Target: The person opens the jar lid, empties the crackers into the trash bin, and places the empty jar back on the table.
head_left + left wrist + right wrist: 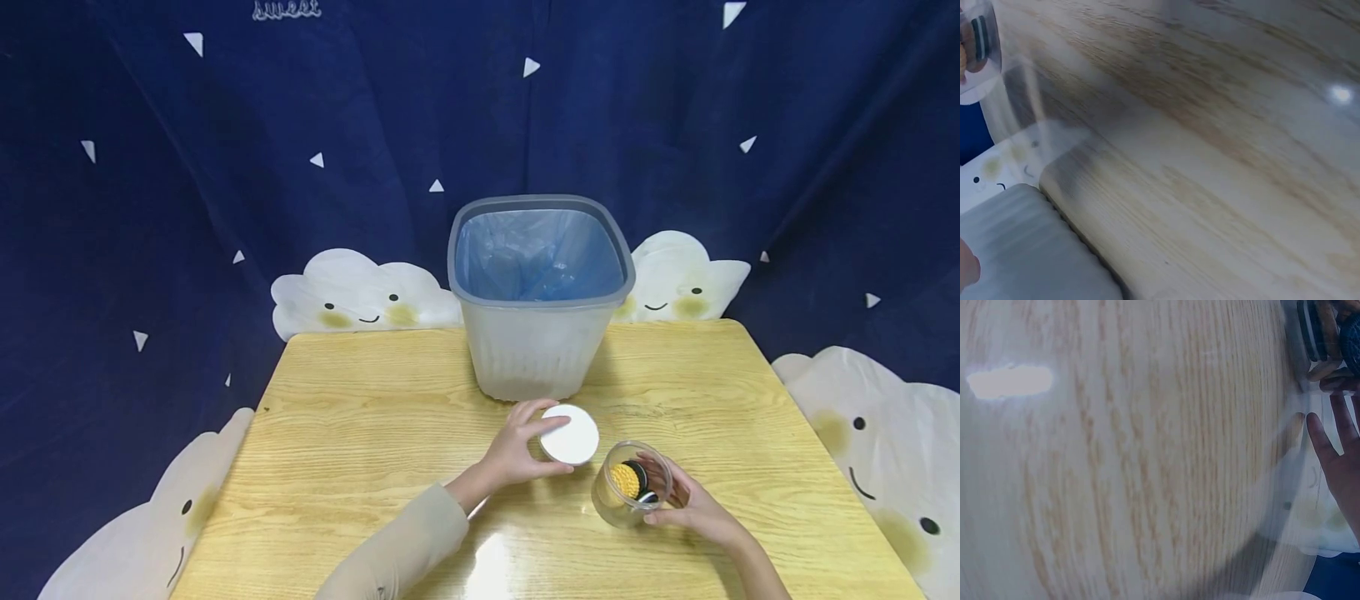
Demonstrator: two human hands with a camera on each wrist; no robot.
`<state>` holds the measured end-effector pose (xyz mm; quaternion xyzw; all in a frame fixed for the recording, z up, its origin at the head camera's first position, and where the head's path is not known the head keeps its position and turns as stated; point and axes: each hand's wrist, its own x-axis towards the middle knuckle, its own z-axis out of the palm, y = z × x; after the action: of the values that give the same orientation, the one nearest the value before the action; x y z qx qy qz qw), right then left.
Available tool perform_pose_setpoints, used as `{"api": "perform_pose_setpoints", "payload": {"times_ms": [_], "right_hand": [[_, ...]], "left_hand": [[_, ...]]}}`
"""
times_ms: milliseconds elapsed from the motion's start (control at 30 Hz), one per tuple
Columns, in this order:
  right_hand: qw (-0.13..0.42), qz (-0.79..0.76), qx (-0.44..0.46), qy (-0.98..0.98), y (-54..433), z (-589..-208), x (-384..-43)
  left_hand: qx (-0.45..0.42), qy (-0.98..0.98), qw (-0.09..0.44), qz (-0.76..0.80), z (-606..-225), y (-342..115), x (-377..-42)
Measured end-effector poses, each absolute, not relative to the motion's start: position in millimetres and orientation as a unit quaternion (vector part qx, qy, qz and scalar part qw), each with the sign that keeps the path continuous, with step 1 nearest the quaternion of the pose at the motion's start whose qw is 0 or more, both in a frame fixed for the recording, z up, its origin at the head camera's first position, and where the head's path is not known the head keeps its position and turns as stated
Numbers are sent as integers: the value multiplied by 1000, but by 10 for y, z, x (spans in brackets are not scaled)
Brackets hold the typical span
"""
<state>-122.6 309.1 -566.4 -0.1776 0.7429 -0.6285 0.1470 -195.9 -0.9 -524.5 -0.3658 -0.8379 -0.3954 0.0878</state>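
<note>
A round white ridged lid [573,446] is in my left hand [513,450], which grips it by its edges with one finger lying over the top. In the left wrist view the lid's grooved side [1029,244] fills the lower left corner. My right hand [697,508] holds a clear jar [611,507] from its right side; the jar's mouth is uncovered and tilted. Inside it are a yellow round cookie [623,481] and dark sandwich cookies [640,473]. The right wrist view catches a dark cookie [1313,331] at its upper right. Lid and jar are apart.
A whitish bin [536,350] with a grey rim and a blue liner stands at the back of the wooden table [360,400], just beyond the lid. A dark blue curtain [375,108] with white clouds hangs behind and along both sides.
</note>
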Motion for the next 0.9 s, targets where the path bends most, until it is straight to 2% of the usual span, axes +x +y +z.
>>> {"api": "perform_pose_setpoints", "payload": {"times_ms": [900], "right_hand": [[159,-638,-181,732,3095,-5662,-1233]], "left_hand": [[-311,-855,161,-383,-5417,-496,-1955]]}}
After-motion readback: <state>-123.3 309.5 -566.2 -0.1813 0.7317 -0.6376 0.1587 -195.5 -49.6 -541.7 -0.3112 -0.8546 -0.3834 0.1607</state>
